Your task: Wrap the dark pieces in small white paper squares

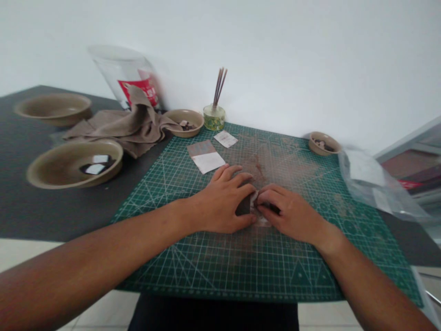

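My left hand [223, 200] lies on the green cutting mat [213, 271], thumb and fingers spread around a brownish, dusty sheet with a pale edge [254, 201]. Its fingertips press at the sheet's left side. Close by on the right, my right hand [292, 211] is closed in a pinch over the same sheet. Whatever small dark piece sits between its fingertips is mostly hidden. Brown dust covers the mat's middle. Just beyond my left hand lie a folded brown-and-white sheet [208, 162] and a small white card [226, 139].
Leftward are a bowl with dark and white pieces [44, 172], another bowl [51, 103], a brown cloth [113, 128] and a clear container [113, 69]. Along the back stand a small bowl [186, 133], a reed diffuser [214, 118] and another small bowl [324, 149]. Plastic bags [365, 174] lie right.
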### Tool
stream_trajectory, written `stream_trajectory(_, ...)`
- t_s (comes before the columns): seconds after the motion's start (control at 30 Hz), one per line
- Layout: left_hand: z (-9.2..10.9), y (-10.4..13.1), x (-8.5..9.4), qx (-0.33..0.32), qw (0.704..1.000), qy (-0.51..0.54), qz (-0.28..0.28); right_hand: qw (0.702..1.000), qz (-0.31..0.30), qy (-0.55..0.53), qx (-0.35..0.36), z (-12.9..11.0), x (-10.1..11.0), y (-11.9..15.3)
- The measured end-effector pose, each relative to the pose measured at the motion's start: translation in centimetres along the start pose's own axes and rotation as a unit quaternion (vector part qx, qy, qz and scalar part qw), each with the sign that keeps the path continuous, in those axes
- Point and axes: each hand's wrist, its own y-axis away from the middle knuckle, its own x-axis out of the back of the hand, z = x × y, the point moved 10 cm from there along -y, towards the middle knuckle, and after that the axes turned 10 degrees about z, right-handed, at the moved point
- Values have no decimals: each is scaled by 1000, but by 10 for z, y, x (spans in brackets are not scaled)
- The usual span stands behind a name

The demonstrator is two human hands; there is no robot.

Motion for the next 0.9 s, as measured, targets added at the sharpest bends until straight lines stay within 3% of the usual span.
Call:
stream_trajectory(0.1,2,2,-2,-4,1000,-2,-15,1000,9,12,-11,4,7,0)
stream_trajectory(0.27,4,5,-5,-13,999,-6,-33,998,-46,-27,14,-6,-4,2)
stream_trajectory(0.43,3,7,-6,-11,999,-10,-37,1000,-15,14,-22,5,5,-3)
stream_trajectory(0.6,1,8,-6,-2,999,-8,-33,996,-88,-21,1,-3,-3,3)
stream_trajectory(0.7,1,8,-7,-5,999,-10,-32,998,-52,-26,21,-7,-3,-1)
stream_trajectory(0.8,0,9,-7,1,999,-15,-30,1000,-9,21,2,3,5,-5)
stream_trajectory(0.9,0,9,-7,3,999,-12,-30,999,-48,-1,9,2,4,-1)
